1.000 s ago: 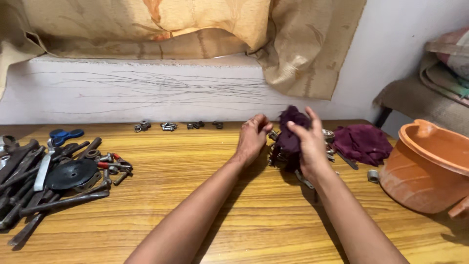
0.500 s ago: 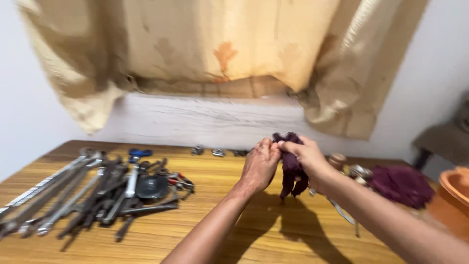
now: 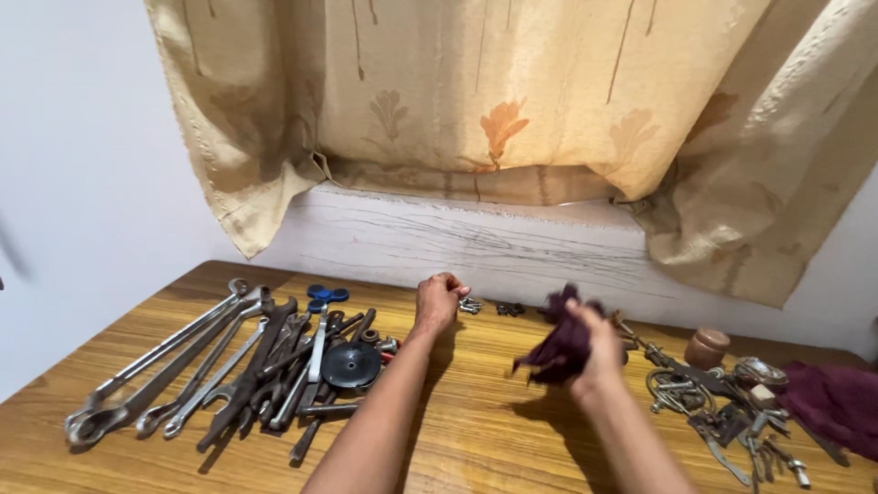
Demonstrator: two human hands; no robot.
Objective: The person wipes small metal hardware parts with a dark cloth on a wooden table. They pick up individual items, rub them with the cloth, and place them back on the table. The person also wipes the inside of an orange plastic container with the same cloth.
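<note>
My right hand (image 3: pixel 599 346) is closed on a crumpled dark maroon rag (image 3: pixel 560 346), held a little above the wooden table (image 3: pixel 476 430). My left hand (image 3: pixel 437 302) reaches to the far edge of the table with its fingers curled. It sits next to a row of small metal nuts (image 3: pixel 489 307) by the wall. Whether a small part is pinched in its fingers cannot be made out.
A heap of long spanners and tools (image 3: pixel 229 366) with a black disc (image 3: pixel 351 363) and a blue spinner (image 3: pixel 326 295) lies at the left. Metal fittings (image 3: pixel 722 402), a small brown jar (image 3: pixel 706 348) and another maroon cloth (image 3: pixel 837 402) lie at the right. A beige curtain (image 3: pixel 494 91) hangs above.
My hands have come apart: the left has gone forward to the nuts by the wall, while the right keeps the rag. The view has swung left and up.
</note>
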